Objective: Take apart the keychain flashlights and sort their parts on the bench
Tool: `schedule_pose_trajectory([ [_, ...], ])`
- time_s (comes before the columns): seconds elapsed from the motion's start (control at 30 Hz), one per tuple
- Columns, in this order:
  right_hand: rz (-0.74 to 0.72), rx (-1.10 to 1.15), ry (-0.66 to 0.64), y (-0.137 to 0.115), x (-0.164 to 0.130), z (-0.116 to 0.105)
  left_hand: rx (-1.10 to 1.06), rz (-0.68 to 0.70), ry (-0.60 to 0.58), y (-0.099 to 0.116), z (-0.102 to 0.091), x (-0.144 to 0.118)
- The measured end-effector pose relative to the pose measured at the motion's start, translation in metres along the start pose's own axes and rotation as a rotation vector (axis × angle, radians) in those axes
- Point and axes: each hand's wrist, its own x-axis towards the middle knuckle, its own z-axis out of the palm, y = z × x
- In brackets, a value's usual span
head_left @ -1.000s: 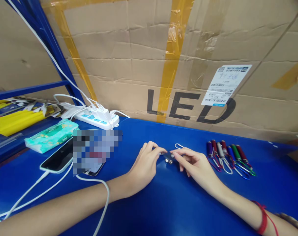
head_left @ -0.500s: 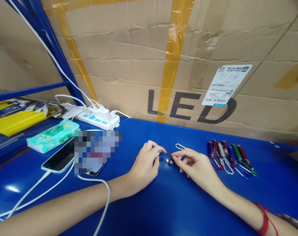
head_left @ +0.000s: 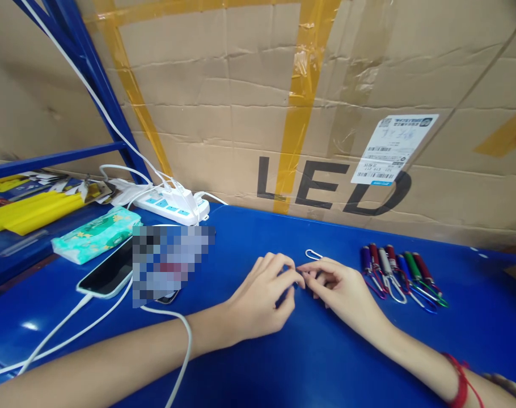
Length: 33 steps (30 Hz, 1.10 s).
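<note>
My left hand (head_left: pixel 264 294) lies over the blue table with its fingers curled, the index fingertip meeting the fingers of my right hand. Whatever sits between its fingers is hidden. My right hand (head_left: pixel 341 286) is closed in a pinch, and anything in it is too small or covered to name. A silver carabiner clip (head_left: pixel 312 255) shows just behind the right hand; its other end is covered by the fingers. To the right, several small flashlights (head_left: pixel 389 260) in purple, red, silver, blue and green lie in a row, with coloured carabiner clips towards me.
On the left are a phone (head_left: pixel 102 275) on a white cable (head_left: pixel 187 340), a blurred patch (head_left: pixel 173 263), a tissue pack (head_left: pixel 98 232) and a white power strip (head_left: pixel 177 212). The cable crosses my left forearm. A large cardboard box (head_left: pixel 224 130) stands behind the table.
My left hand has moved right, up to my right hand. The small shiny round metal pieces between the hands, and the silvery piece at the left fingers, are now out of sight.
</note>
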Motion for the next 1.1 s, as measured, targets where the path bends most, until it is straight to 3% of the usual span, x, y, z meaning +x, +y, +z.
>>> schedule_pose_trajectory([
  [0.1, 0.025, 0.031, -0.002, 0.0008, -0.0005, -0.0004, 0.053, 0.127, -0.056, 0.0024, -0.0001, -0.0013],
  [0.2, 0.094, 0.108, -0.009, 0.0014, -0.0006, -0.0015, 0.066, 0.165, -0.069, 0.0017, 0.0011, -0.0021],
  [0.37, 0.144, 0.202, -0.022, 0.0007, 0.0004, -0.0026, 0.083, 0.150, -0.118, 0.0015, 0.0023, -0.0025],
  [0.77, 0.144, 0.198, -0.028, -0.0019, -0.0002, -0.0032, 0.078, 0.071, -0.194, 0.0004, 0.0037, -0.0027],
  [1.1, 0.163, 0.187, -0.023, -0.0045, -0.0002, -0.0028, 0.092, 0.085, -0.183, 0.0004, 0.0049, -0.0018],
])
